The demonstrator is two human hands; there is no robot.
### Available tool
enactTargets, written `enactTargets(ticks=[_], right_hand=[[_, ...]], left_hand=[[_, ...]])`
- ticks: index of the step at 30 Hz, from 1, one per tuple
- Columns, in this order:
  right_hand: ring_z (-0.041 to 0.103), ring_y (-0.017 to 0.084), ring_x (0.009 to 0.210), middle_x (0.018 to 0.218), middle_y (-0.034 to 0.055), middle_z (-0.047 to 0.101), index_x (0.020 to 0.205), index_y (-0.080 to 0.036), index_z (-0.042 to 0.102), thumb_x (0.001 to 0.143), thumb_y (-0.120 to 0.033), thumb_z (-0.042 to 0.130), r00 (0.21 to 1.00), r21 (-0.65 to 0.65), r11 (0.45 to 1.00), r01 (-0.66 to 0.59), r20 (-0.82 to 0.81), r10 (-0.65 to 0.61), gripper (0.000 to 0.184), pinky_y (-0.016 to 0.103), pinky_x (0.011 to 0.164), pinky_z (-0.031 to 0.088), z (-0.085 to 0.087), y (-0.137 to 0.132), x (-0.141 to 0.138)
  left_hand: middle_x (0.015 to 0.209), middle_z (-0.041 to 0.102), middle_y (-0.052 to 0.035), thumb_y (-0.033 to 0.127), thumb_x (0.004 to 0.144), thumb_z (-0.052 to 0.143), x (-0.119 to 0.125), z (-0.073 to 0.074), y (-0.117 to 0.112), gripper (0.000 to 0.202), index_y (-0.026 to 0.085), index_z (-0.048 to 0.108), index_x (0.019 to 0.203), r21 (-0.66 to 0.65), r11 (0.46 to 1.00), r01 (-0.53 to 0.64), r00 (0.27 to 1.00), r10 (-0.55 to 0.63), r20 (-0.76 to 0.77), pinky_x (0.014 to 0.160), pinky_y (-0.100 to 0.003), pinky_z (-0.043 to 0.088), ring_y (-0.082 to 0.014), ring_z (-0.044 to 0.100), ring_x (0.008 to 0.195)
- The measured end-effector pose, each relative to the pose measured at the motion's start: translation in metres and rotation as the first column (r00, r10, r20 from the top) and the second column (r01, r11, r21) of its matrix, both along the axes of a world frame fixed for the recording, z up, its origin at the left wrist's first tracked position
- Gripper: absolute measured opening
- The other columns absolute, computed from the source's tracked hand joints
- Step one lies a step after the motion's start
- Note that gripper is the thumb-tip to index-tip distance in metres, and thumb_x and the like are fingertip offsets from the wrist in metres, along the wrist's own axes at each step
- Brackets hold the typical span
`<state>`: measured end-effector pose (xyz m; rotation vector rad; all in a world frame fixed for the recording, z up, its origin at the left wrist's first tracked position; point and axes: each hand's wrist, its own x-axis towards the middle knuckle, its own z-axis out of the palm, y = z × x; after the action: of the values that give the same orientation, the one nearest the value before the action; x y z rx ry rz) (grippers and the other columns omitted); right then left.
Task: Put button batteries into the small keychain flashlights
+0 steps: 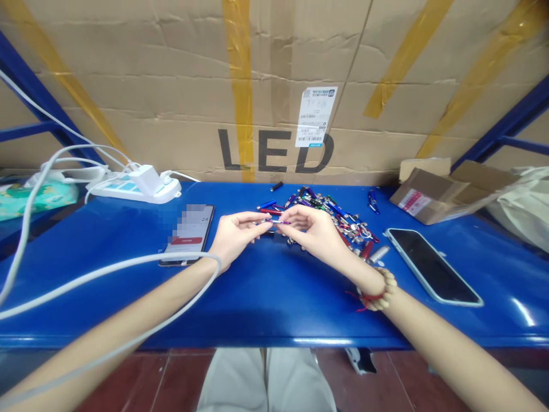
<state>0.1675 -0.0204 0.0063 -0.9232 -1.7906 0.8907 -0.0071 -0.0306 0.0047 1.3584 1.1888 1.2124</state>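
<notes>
My left hand (234,234) and my right hand (316,233) meet over the middle of the blue table (274,297). Between their fingertips is a slim purple-and-silver metal tube (278,221), held level and pinched at either end. Fingers cover part of it, so its exact kind is not clear. Just behind and to the right of my hands lies a pile of small metal tubes (338,210) in blue, red, purple, green and black, mixed with silver rings and clips. Some of the pile is hidden by my right hand.
A lit phone (189,234) lies left, a pale-cased phone (433,266) right. A power strip (160,193) with white chargers stands back left; its white cable (107,266) crosses my left forearm. An open carton (429,194) sits back right, before a large cardboard wall (171,86).
</notes>
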Motion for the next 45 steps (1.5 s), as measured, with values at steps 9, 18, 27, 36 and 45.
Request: enactTargets(ticks=[9,18,27,36,45], right_hand=[[0.067,0.015,0.064,0.067,0.0031,0.069,0.079,-0.012,0.067,0.062,-0.033,0.074,0.978,-0.292,0.954,-0.067,-0.207,0.005,0.028,0.026,0.065,0.055,0.002,0.006,0.001],[0.066,0.012,0.066,0.075,0.0045,0.071,0.087,-0.012,0.069,0.069,-0.036,0.069,0.979,-0.361,0.923,-0.133,-0.191,0.067,0.030,0.024,0.064,0.054,0.007,0.004,0.001],[0.063,0.009,0.063,0.078,0.0028,0.069,0.105,-0.012,0.066,0.072,-0.033,0.066,0.981,-0.389,0.901,-0.189,-0.046,0.186,0.039,0.023,0.065,0.053,0.007,0.003,0.005],[0.059,0.006,0.057,0.070,0.0030,0.068,0.087,-0.010,0.071,0.073,-0.033,0.066,0.962,-0.562,0.797,-0.221,0.011,0.274,0.027,0.019,0.060,0.050,0.017,-0.002,0.009],[0.058,0.006,0.051,0.062,0.0010,0.064,0.066,-0.009,0.066,0.071,-0.038,0.067,0.938,-0.635,0.706,-0.314,-0.093,0.334,0.030,0.018,0.055,0.050,0.018,-0.004,0.005]], left_hand=[[0.062,0.065,-0.0027,0.035,0.059,0.077,0.001,0.002,0.001,0.039,0.009,0.070,0.088,-0.015,1.000,-0.010,1.000,0.010,0.007,0.047,-0.017,0.041,-0.0074,0.051,0.052],[0.063,0.066,-0.0045,0.036,0.061,0.075,-0.001,0.000,0.004,0.040,0.009,0.070,0.090,0.040,0.999,0.000,0.999,0.002,-0.054,0.046,-0.019,0.043,-0.0108,0.056,0.054],[0.082,0.070,-0.0068,0.024,0.075,0.066,-0.007,-0.006,0.004,0.016,0.014,0.072,0.086,0.542,0.829,0.142,0.881,0.143,-0.451,0.059,-0.021,0.048,-0.0125,0.062,0.067],[0.079,0.069,-0.0063,0.012,0.080,0.059,-0.013,-0.006,0.008,0.010,0.011,0.068,0.085,0.773,0.487,0.406,0.784,0.249,-0.569,0.070,-0.018,0.050,-0.0113,0.064,0.073],[0.087,0.068,-0.0058,0.016,0.087,0.049,-0.019,-0.007,0.006,0.017,0.016,0.064,0.094,0.738,0.429,0.520,0.719,0.247,-0.650,0.075,-0.020,0.051,-0.0121,0.064,0.082]])
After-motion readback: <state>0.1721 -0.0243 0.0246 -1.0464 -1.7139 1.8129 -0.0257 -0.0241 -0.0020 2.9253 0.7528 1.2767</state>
